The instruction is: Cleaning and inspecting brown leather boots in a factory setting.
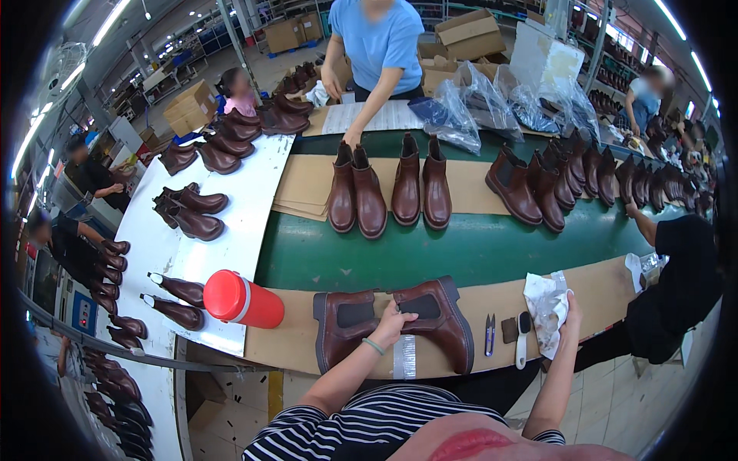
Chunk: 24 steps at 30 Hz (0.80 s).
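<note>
Two brown leather Chelsea boots lie on their sides on a cardboard sheet [601, 298] along the near edge of the green desk [346, 257], shaft openings facing each other and soles outward. The left-lying boot [355, 339] and the right-lying boot [443, 332] share a smooth, glossy reddish-brown upper, a dark elastic side panel and a dark ridged sole; any marking on them is too small to read from here. The wearer's left hand [390, 326] grips the right-lying boot at its shaft opening, fingers over the elastic; the right hand [570, 314] is closed on a crumpled, stained white cloth [544, 306]. Between boots and cloth lie thread snips [490, 336], a small brown block [510, 330] and a white-handled brush [522, 346]. Left of the boots, a red flask [260, 304] bears a pale band. Beyond, two upright boot pairs [390, 190] stand on cardboard.
</note>
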Each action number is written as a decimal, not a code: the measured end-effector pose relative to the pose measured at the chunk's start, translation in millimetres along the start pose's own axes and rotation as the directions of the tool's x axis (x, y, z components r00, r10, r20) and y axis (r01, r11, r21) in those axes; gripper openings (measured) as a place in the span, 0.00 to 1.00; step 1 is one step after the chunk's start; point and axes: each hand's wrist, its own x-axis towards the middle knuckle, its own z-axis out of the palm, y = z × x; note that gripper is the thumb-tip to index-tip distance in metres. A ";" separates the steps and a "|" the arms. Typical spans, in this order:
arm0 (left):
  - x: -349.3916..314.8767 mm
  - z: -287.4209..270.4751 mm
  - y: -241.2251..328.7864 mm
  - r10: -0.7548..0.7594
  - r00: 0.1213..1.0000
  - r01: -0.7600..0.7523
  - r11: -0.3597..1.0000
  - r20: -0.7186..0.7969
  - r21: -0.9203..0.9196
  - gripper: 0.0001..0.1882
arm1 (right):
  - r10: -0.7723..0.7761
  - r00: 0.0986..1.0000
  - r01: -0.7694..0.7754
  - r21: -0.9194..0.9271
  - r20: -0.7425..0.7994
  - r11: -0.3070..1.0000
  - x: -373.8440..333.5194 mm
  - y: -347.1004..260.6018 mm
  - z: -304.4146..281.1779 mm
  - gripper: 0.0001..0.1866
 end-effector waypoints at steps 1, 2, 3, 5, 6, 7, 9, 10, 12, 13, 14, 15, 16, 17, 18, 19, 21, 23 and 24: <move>2.2 -1.0 3.4 0.008 1.000 -0.008 1.000 -0.002 0.020 0.29 | 0.010 1.000 -0.010 -0.013 -0.014 1.000 4.5 0.9 1.1 0.19; 1.8 3.1 4.1 -0.006 1.000 0.006 0.999 -0.006 0.035 0.28 | -0.075 0.994 0.065 -0.124 -0.075 0.990 11.0 1.2 -1.1 0.20; 25.4 -16.6 -20.4 -0.037 0.999 0.031 0.988 -0.039 -0.149 0.33 | -0.148 0.982 0.114 -0.257 -0.116 0.960 10.0 -1.8 -3.8 0.22; 27.6 -9.7 -9.1 0.015 1.000 -0.016 0.991 -0.006 -0.137 0.29 | -0.400 0.896 0.286 -0.439 -0.194 0.852 -6.5 -15.2 18.7 0.20; 5.9 23.8 25.3 -0.059 0.990 0.049 0.996 -0.132 -0.075 0.26 | -0.456 0.875 0.310 -0.533 -0.164 0.787 -23.2 -24.1 28.3 0.17; 11.7 12.1 22.1 -0.009 1.000 0.005 0.986 -0.027 -0.168 0.23 | -0.434 0.900 0.338 -0.551 -0.049 0.763 -52.2 -34.3 67.4 0.14; 12.0 8.7 23.4 -0.022 0.996 0.045 0.955 0.081 -0.293 0.19 | -0.231 0.970 0.236 -0.540 0.078 0.808 -99.4 -31.5 134.6 0.13; 19.9 -0.3 16.4 -0.037 0.999 0.046 0.959 0.039 -0.280 0.18 | -0.143 0.976 0.213 -0.555 0.167 0.804 -121.6 -18.2 169.6 0.13; 29.3 -10.0 5.9 -0.069 0.998 0.068 0.960 0.005 -0.273 0.17 | 0.120 0.934 0.161 -0.695 0.337 0.700 -148.4 15.9 208.4 0.14; 29.0 -9.0 4.1 -0.079 0.997 0.076 0.960 -0.002 -0.271 0.17 | 0.168 0.882 0.244 -0.733 0.439 0.635 -154.2 36.9 217.2 0.14; 27.2 -7.6 2.7 -0.085 0.996 0.079 0.960 -0.010 -0.270 0.16 | 0.166 0.831 0.335 -0.716 0.531 0.613 -159.0 57.7 228.4 0.13; 26.1 -5.4 3.4 -0.094 0.996 0.088 0.956 -0.008 -0.278 0.16 | 0.197 0.783 0.389 -0.711 0.590 0.585 -158.8 76.5 237.0 0.12; 23.2 -5.7 3.1 -0.115 0.993 0.111 0.949 0.004 -0.297 0.16 | 0.191 0.766 0.404 -0.690 0.614 0.600 -170.1 87.0 256.2 0.11; 20.2 -4.3 1.7 -0.136 0.990 0.137 0.940 0.025 -0.312 0.16 | 0.120 0.736 0.542 -0.686 0.666 0.485 -168.6 107.3 262.5 0.11; 22.6 -6.0 -4.6 -0.113 0.993 0.097 0.961 -0.046 -0.261 0.12 | 0.094 0.702 0.668 -0.698 0.706 0.259 -179.7 115.5 278.9 0.11; 22.1 -4.1 -7.6 -0.119 0.992 0.103 0.959 -0.045 -0.266 0.12 | 0.145 0.650 0.748 -0.662 0.746 0.051 -187.2 126.0 285.8 0.09; 19.2 -4.6 -7.9 -0.052 0.981 0.022 0.987 -0.185 -0.158 0.10 | 0.119 0.589 0.808 -0.585 0.800 -0.069 -190.8 139.3 287.7 0.08; 20.4 -6.4 -14.5 -0.067 0.991 0.026 0.947 -0.117 -0.322 0.09 | 0.071 0.651 0.759 -0.646 0.756 -0.086 -182.1 130.4 279.2 0.07; 20.2 -2.3 -15.5 -0.016 0.988 -0.027 0.962 -0.156 -0.272 0.09 | 0.075 0.657 0.754 -0.656 0.750 -0.043 -178.8 126.3 276.3 0.06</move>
